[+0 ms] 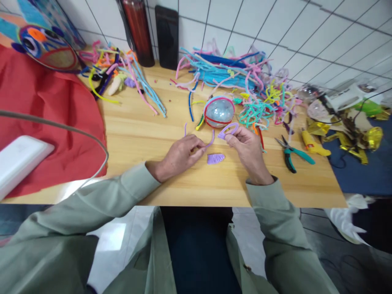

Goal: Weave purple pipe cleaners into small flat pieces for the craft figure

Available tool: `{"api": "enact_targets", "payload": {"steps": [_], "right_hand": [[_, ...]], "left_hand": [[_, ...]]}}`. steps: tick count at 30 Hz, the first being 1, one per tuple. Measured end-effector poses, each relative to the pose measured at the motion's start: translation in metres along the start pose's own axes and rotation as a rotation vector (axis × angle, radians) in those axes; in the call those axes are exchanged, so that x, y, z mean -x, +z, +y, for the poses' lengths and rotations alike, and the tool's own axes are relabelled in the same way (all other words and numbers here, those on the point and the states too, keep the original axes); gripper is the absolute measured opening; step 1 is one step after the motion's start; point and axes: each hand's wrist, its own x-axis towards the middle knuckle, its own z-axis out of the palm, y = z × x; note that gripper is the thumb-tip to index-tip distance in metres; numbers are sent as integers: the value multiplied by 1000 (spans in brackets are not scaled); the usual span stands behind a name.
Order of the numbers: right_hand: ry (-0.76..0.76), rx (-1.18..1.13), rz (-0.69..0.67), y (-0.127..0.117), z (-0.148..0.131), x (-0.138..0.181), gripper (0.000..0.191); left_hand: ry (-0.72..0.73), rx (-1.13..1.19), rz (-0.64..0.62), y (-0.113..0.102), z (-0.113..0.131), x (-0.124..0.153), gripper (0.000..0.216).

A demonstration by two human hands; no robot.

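Both my hands work over a wooden table. My left hand is closed, pinching one end of a purple pipe cleaner. My right hand is closed on the other part of it, which is bent into a loop above the fingers. A small flat purple woven piece lies on the table between the two hands. Just beyond the hands sits a clear plastic ball ringed with red pipe cleaner.
Heaps of coloured pipe cleaners cover the back of the table. Teal-handled pliers and a yellow glue gun lie at the right. Red cloth and a white box are at the left; a dark bottle stands by the wall.
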Motion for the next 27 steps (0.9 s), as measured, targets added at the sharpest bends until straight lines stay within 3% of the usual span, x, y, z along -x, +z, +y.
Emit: {"api": "enact_targets", "payload": {"steps": [9, 13, 16, 22, 27], "right_hand": [[14, -136, -22, 6, 15, -7, 28], [18, -154, -36, 4, 15, -7, 29], [30, -187, -27, 2, 9, -6, 31], [47, -264, -14, -1, -1, -4, 34], [56, -236, -79, 0, 4, -3, 36]], "left_hand": [[160, -616, -263, 38, 22, -8, 29], [121, -628, -257, 37, 23, -12, 34], [9, -356, -101, 29, 19, -17, 34], [-495, 599, 234, 28, 16, -36, 36], [-550, 957, 306, 41, 21, -38, 35]]}}
